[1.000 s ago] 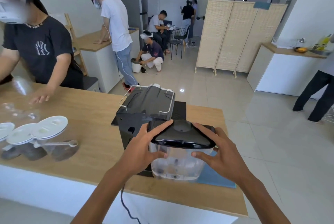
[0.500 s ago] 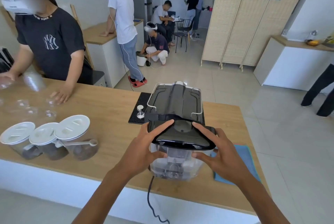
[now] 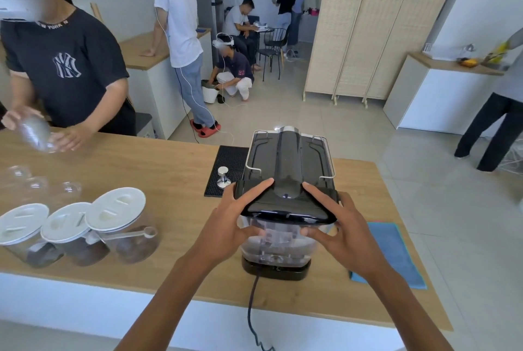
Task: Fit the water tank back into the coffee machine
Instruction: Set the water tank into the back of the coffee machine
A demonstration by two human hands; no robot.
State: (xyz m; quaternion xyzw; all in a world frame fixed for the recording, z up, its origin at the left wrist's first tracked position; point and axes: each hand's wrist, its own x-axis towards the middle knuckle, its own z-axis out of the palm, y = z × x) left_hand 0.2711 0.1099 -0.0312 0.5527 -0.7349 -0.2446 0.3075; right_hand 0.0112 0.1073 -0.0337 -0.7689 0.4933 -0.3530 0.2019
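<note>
Head camera view, looking down over your forearms: your two bare hands clasp the water tank [image 3: 278, 240] at the rear of the coffee machine [image 3: 288, 158], which stands on the wooden bench [image 3: 169, 169]. Your left hand [image 3: 229, 226] wraps the tank's left side, thumb laid along the glossy black lid [image 3: 285, 203] and fingers [image 3: 250, 233] curled against the clear wall below it. Your right hand [image 3: 343, 231] mirrors that hold on the right side, thumb on the lid and fingers pressed to the clear wall. The tank stands upright on the machine's black base [image 3: 276, 270], its lid level with and butting the machine's top; whether it is fully seated cannot be judged from this angle. A black power cord [image 3: 252, 302] drops from the base over the bench's near edge. A folded blue cloth [image 3: 393, 251] lies on the bench just right of the machine. A metal tamper [image 3: 223, 176] stands on a black rubber mat [image 3: 229, 163] at the machine's left. Three clear jars with white lids [image 3: 76, 226] holding dark grounds sit in a row well to the left, a scoop [image 3: 133, 234] resting against the nearest. Across the bench, a person in a black T-shirt [image 3: 65, 67] handles a clear glass [image 3: 35, 132].
</note>
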